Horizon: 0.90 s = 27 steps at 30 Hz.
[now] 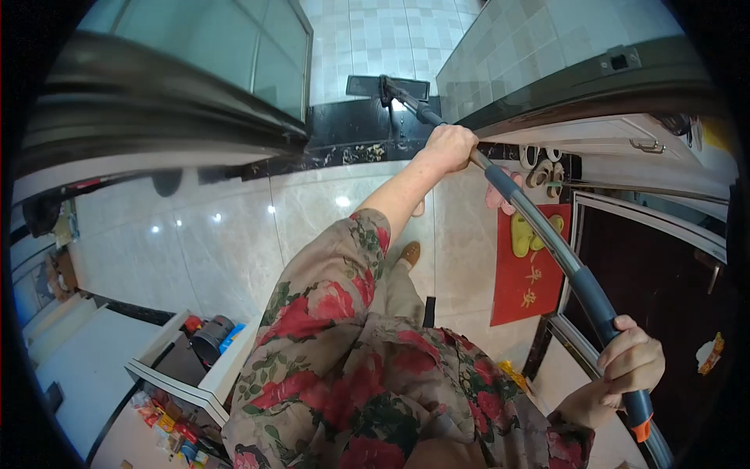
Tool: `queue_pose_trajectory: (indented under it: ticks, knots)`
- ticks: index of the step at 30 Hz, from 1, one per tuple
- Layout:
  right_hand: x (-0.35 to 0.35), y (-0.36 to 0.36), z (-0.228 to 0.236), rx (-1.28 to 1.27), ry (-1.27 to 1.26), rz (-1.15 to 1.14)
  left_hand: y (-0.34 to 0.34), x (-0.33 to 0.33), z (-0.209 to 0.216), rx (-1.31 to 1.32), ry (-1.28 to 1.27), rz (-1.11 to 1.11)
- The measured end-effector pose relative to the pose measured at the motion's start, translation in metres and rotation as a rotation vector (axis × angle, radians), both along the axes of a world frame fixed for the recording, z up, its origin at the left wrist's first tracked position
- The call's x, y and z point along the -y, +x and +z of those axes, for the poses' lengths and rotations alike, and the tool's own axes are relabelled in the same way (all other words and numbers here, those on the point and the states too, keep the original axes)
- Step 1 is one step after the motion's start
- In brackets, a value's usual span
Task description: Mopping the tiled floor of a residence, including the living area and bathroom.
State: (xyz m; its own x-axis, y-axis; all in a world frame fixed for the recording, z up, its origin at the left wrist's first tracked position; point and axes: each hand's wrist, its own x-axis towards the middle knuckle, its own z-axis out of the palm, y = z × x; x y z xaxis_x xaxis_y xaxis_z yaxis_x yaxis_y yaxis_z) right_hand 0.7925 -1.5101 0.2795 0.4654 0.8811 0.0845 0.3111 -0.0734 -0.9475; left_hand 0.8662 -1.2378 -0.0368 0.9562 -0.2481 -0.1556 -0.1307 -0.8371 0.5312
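A long flat mop with a metal pole and dark grey grips runs across the view from far middle to lower right. Its dark rectangular head lies at the doorway, at the far edge of the black threshold. Wrapped round the upper part of the pole is my left hand, its arm stretched forward. My right hand is closed round the thick grip near the pole's lower end, by an orange tip.
Frosted glass door panels flank the doorway; pale tiles lie beyond. On the right are a red mat with yellow-green slippers, pink slippers and a dark door. An open drawer stands at lower left.
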Motion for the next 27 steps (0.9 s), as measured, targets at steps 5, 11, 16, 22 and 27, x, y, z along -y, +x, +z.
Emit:
queue_pose_trajectory:
  ticks: [5, 11, 16, 22, 27]
  knots:
    - [-0.012, 0.007, -0.018, -0.033, -0.019, -0.062, -0.012, 0.016, -0.040, 0.196, -0.138, 0.376]
    - [0.014, -0.024, -0.043, -0.009, 0.283, -0.623, -0.009, 0.053, -0.055, 0.282, -0.247, 0.592]
    - [-0.018, -0.031, -0.044, -0.018, 0.172, -0.655, -0.001, 0.034, -0.071, 0.262, -0.219, 0.526]
    - [-0.054, -0.043, -0.042, -0.003, 0.172, -0.894, 0.011, 0.006, -0.070, 0.256, -0.213, 0.377]
    - [-0.123, -0.017, -0.055, 0.033, 0.143, -0.843, 0.054, -0.063, -0.071, 0.179, -0.201, 0.329]
